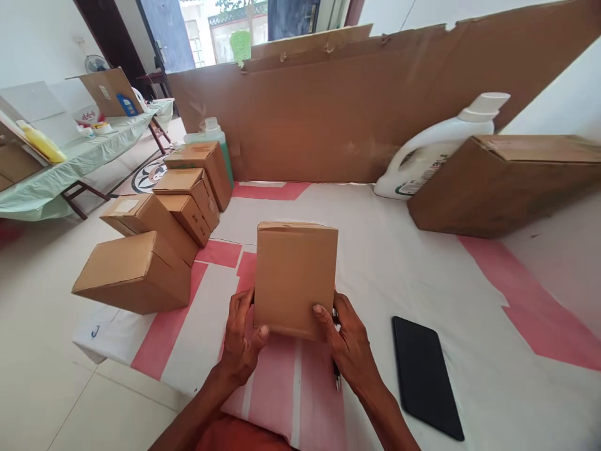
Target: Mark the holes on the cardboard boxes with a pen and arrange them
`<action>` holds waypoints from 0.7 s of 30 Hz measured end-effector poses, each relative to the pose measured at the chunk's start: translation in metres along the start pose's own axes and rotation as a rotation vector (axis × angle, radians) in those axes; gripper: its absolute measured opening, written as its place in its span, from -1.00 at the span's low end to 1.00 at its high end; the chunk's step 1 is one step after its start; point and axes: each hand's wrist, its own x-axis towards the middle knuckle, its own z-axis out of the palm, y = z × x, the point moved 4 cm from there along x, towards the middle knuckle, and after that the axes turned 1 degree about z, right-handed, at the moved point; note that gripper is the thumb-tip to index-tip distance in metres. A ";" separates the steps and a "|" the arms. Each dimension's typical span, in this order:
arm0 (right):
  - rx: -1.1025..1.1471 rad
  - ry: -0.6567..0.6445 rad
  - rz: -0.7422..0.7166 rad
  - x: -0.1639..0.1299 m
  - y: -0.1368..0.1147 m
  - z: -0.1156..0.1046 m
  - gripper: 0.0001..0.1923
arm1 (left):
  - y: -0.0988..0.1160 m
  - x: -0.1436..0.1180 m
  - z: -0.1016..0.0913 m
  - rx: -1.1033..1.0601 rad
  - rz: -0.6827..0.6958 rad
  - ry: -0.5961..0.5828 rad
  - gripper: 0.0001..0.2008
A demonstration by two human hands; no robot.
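A small brown cardboard box (297, 275) is held between both hands over the near middle of the table, its plain face turned toward me. My left hand (241, 341) grips its lower left edge, thumb at the bottom corner. On the right side, my right hand (347, 338) presses its thumb on the front face while the other fingers go behind the edge. A dark pen (336, 373) sticks out downward by the right palm, apparently tucked in that hand. To the right of the right hand lies a flat black tablet-like slab (426, 376).
Several cardboard boxes (136, 269) line the table's left edge, with a green bottle (220, 141) behind. At right stand a large box (507, 188) and a white detergent jug (436, 144). A cardboard panel (310, 119) closes the back. Another table (113, 134) stands far left.
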 end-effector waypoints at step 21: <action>0.154 -0.092 -0.043 0.017 0.028 0.015 -0.11 | -0.023 0.036 0.011 -0.291 -0.220 -0.075 -0.23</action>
